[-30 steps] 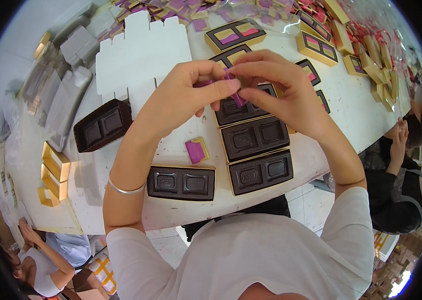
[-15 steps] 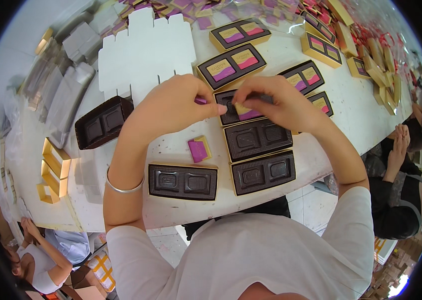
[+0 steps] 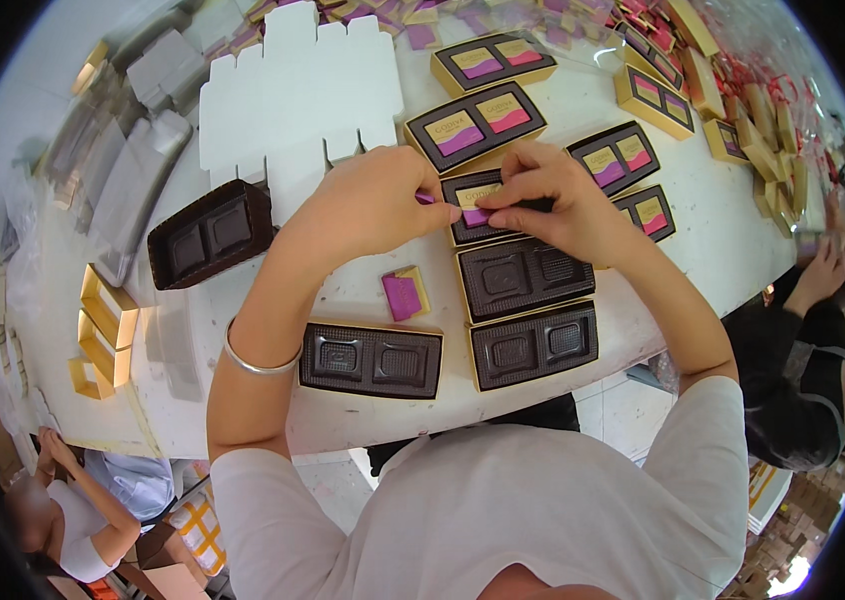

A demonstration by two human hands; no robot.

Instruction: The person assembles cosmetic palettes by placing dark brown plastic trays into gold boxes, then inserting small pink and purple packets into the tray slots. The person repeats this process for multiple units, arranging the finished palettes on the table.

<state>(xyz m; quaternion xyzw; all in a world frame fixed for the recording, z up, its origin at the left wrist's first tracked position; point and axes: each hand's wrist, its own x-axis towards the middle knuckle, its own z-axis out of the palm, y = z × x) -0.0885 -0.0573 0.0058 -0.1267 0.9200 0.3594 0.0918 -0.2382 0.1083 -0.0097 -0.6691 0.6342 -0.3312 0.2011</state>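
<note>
My right hand pinches a small gold-and-purple wrapped square over the left hollow of a dark two-hollow tray in a gold box. My left hand is closed beside it, its thumb tip against the square's left edge. A purple sliver of another wrapped piece shows between its fingers, mostly hidden. Two gold boxes with bare dark trays, an upper one and a lower one, lie nearer me. Another bare-tray box is to their left, below a loose purple-and-gold square.
Filled two-piece boxes lie beyond and right of my hands. White flat cartons, a deep dark tray and gold frames are at left. Loose wrapped squares and gold boxes crowd the far side. Other people sit at both sides.
My right hand has brought the wrapped square leftward, from mid-tray to over the left hollow. My left hand has shifted slightly right, its thumb now at the square. The view has shifted a little.
</note>
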